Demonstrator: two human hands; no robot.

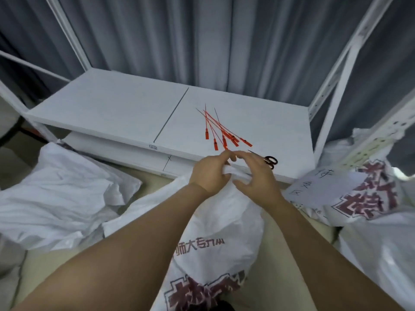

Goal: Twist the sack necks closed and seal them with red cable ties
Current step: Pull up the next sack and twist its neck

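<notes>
A white woven sack (215, 234) with dark red print stands in front of me, its neck bunched up at the top. My left hand (210, 172) grips the neck, fingers curled round the white cloth. My right hand (256, 173) is at the neck too, thumb below and fingers spread over it. A red cable tie seems to be pinched at my left fingertips; the blur hides which fingers hold it. Several loose red cable ties (221, 131) lie fanned on the white shelf (125, 108) just beyond my hands.
Scissors (270, 161) lie on the shelf edge behind my right hand. A crumpled white sack (60, 196) lies to the left. More printed sacks (363, 196) sit to the right, by a white shelf upright (336, 90). Grey curtains hang behind.
</notes>
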